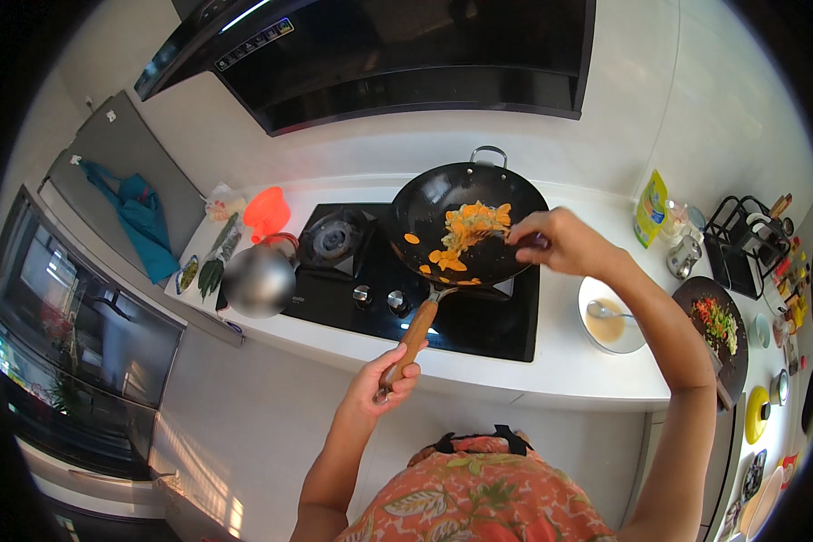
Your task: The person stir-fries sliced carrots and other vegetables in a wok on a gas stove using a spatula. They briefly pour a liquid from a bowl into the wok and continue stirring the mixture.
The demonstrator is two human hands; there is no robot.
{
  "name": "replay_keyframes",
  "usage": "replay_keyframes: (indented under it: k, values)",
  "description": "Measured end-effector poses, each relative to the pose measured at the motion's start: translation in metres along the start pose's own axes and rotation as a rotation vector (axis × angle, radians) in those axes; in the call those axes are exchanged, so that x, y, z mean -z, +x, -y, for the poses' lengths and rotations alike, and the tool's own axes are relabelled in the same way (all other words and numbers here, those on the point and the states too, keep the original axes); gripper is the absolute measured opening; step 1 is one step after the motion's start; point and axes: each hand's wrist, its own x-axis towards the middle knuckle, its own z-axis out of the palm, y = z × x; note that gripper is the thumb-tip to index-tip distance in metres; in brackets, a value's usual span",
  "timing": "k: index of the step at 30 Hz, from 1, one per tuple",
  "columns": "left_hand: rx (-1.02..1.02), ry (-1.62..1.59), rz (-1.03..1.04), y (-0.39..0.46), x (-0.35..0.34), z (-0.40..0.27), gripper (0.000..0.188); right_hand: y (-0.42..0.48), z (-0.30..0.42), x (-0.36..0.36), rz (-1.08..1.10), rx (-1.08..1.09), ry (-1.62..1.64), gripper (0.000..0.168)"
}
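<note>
My left hand (387, 381) grips the wooden handle (417, 332) of a black wok (427, 196) that sits tilted over the right burner of a black glass hob. My right hand (549, 238) is above the wok's right side, closed around the dark handle (532, 241) of a utensil. The utensil's head reaches into the food and is mostly hidden. Orange slices mixed with a paler food (477, 223) lie at the wok's middle, with a few loose slices near its lower left wall. Right of the hob, a white bowl (586, 322) holds a beige liquid and a metal spoon.
A round dark board (684, 291) with chopped red and green vegetables is beyond my right forearm. A dish rack (732, 264) stands at the back right. Left are the bare burner (334, 237), a round metal vessel (259, 281) and a red plastic container (267, 210). A range hood (406, 88) hangs above.
</note>
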Motion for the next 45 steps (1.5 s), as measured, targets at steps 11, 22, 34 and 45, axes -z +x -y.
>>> replay_keyframes:
  k: [11, 22, 34, 45]
  values:
    - [-0.022, 0.03, -0.07, -0.002, -0.013, 0.0, 0.044, 0.05, -0.105, 0.009, -0.794, -0.548, 0.664, 0.028]
    - [-0.043, 0.051, -0.087, -0.004, -0.015, 0.002, 0.046, 0.075, -0.074, -0.041, -0.479, -0.126, 0.293, 0.016]
    - [-0.02, -0.02, 0.008, -0.003, 0.0, 0.001, 0.041, 0.05, 0.042, 0.018, -0.191, -0.023, 0.419, 0.022]
    - [-0.034, 0.013, -0.037, -0.002, -0.007, 0.003, 0.046, 0.071, 0.033, -0.006, -0.053, -0.057, 0.029, 0.013]
